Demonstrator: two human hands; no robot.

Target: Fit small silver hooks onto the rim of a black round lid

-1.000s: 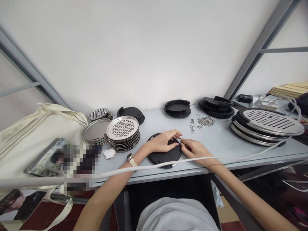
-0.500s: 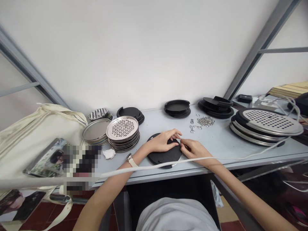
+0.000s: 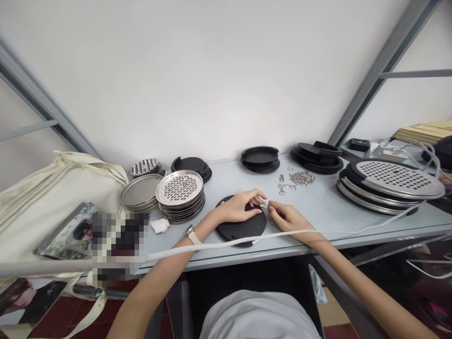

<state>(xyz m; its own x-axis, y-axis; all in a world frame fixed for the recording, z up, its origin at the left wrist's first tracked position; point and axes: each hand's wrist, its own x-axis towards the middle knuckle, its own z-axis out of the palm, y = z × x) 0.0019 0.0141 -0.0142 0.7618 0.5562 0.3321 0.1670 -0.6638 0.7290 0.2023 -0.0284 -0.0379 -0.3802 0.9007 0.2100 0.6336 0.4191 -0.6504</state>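
Note:
A round black disc (image 3: 240,230) lies flat near the table's front edge. My left hand (image 3: 243,205) rests on its upper part, thumb and fingers apart around the rim. At the disc's right edge, my right hand (image 3: 287,217) has its fingertips pinched on a thin metal wire piece (image 3: 263,206), which reaches toward my left fingers. Its full shape is too small to make out. Beyond my hands lies a pile of small metal clips (image 3: 302,178), with several loose ones beside it.
Stacked grater plates (image 3: 180,188) and plain metal discs (image 3: 141,190) stand left. Black round parts (image 3: 260,158) line the back. Assembled graters (image 3: 391,183) are piled right. A white cable (image 3: 226,243) crosses in front of the disc. A cloth bag (image 3: 60,193) lies far left.
My right hand has moved slightly to the right, away from the disc's rim, and the thin metal piece shows between the hands. My left hand has barely moved.

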